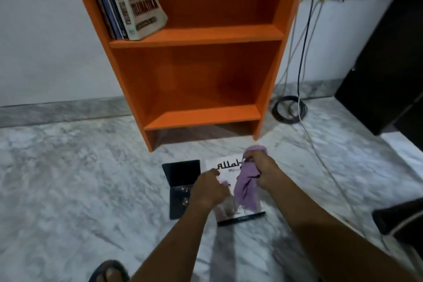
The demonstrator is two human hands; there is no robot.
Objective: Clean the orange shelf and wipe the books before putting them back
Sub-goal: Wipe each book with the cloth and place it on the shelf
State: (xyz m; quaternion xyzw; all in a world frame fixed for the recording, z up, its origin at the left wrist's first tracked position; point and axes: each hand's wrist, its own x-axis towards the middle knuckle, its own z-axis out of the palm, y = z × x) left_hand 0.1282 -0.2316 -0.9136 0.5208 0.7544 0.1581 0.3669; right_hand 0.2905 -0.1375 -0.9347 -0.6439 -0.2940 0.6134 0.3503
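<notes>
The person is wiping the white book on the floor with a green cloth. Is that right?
Not quite: the cloth is purple, not green, as the head view shows. The right hand does hold it against the white book lying on the floor.

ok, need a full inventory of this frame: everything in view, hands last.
orange shelf: 1, orange, against wall
shelved books: several, dark and cream, upper shelf, left
white book: 1, white, floor before shelf
purple cloth: 1, purple, over white book
dark folder: 1, black, floor left of white book
cables: several, black and white, right of shelf
dark cabinet: 1, black, far right
sandalled foot: 1, bottom edge
left hand: 1, on white book
right hand: 1, grips purple cloth
</notes>
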